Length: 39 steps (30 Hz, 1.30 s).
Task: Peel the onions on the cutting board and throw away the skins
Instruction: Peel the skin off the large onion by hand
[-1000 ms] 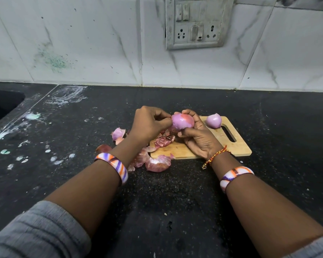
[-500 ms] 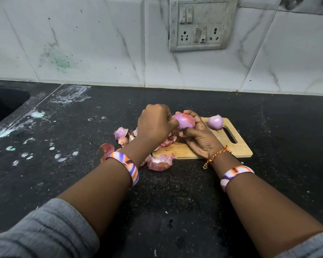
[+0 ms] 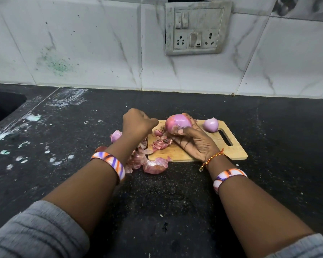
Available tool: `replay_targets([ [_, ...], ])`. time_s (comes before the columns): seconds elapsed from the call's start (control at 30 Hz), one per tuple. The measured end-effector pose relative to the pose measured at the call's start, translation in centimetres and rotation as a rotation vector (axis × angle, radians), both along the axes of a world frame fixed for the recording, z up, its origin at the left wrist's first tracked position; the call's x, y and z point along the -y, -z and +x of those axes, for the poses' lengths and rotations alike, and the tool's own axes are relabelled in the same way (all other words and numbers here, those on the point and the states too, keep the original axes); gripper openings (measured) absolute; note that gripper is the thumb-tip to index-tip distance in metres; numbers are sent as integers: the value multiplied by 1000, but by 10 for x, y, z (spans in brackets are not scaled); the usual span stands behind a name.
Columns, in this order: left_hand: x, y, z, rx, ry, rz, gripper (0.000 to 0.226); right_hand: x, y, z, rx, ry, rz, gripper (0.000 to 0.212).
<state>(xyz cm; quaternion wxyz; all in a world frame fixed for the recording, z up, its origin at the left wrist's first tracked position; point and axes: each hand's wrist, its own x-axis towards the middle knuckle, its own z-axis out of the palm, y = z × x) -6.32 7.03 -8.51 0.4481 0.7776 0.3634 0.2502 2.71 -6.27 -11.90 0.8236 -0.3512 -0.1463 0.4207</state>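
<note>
My right hand [image 3: 196, 144] grips a large pink onion [image 3: 178, 124], partly peeled, just above the left end of the wooden cutting board [image 3: 233, 152]. To its left, a short gap away, my left hand [image 3: 136, 123] is curled into a fist over the board's left edge; no skin shows between its fingers. A small peeled onion [image 3: 210, 124] lies at the board's far side near the handle slot. Torn onion skins [image 3: 155, 164] are heaped on the black counter at the board's left corner, with several more pieces [image 3: 160, 143] on the board itself.
The black stone counter [image 3: 175, 202] carries white smears on its left part. A dark sink [image 3: 0, 107] opens at the far left. The tiled wall with a socket panel [image 3: 196, 28] stands close behind the board.
My left hand has pulled away from the onion to the left, leaving a gap. The right hand has kept its hold and turned the onion's pale peeled side upward.
</note>
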Motion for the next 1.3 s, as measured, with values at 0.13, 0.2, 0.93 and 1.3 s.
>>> replay_targets([
  [0.13, 6, -3, -2, 161, 121, -61, 25, -1, -1, 0, 14, 16, 20, 83],
  [0.2, 10, -7, -2, 181, 191, -84, 25, -2, 1, 2, 37, 27, 27, 84],
  [0.93, 23, -3, 3, 65, 416, 310, 53, -6, 6, 8, 75, 18, 32, 85],
  [1.3, 31, -10, 5, 157, 598, 575, 55, -1, 1, 7, -57, -11, 136, 50],
])
